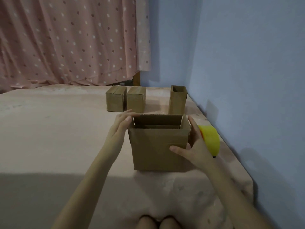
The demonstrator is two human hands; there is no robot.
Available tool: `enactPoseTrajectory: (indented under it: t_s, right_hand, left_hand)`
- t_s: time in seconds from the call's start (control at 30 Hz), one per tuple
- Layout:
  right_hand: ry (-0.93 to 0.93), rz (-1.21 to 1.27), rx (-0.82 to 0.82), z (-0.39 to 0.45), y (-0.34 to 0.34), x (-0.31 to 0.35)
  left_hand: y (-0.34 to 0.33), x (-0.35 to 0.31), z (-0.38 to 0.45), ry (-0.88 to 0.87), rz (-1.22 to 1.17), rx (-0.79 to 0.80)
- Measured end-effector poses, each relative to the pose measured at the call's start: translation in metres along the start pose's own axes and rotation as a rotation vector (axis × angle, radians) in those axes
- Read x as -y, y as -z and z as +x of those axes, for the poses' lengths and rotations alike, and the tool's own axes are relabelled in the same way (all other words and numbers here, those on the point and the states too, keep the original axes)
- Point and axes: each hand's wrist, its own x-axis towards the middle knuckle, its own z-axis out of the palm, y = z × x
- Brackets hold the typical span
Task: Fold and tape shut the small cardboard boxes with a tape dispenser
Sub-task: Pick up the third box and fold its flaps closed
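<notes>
We're kneeling on a pink bed [57, 138], w/ a small open cardboard box [158, 146] standing upright in front of us, its top flaps not yet folded shut. Our left hand [121, 124] is lying flat along the box's left side, fingers straight & reaching to the far top corner. Our right hand [193, 146] is pressing the box's right side, fingers straight up along it & thumb spread across the front face. So the hands are apart, one on each side of the box, touching it w/ straight fingers. A yellow tape dispenser [211, 139] is lying on the bed just beside the right hand, near the blue wall [247, 63]. Further back, two closed boxes [125, 100] are standing side by side, & a third, open-topped box [177, 100] is standing to their right. A pink dotted curtain [66, 38] is hanging behind.
</notes>
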Motion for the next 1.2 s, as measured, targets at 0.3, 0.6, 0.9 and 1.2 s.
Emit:
enactPoseTrajectory:
  t_s: [0.3,0.6,0.9,1.2]
  right_hand:
    - [0.228,0.007,-0.079,-0.003,-0.003,-0.008]
    - [0.384,-0.099,-0.083,-0.010,0.000,-0.010]
    - [0.368,0.044,-0.054,-0.018,-0.002,-0.005]
    - [0.329,0.072,0.019,-0.017,-0.005,-0.006]
  left_hand:
    - [0.000,-0.005,-0.002,-0.134,0.233,0.092]
    - [-0.005,0.008,-0.020,-0.105,-0.149,0.009]
    - [-0.008,0.012,-0.028,-0.207,0.079,0.027]
    - [0.001,-0.001,-0.023,-0.158,0.345,0.206]
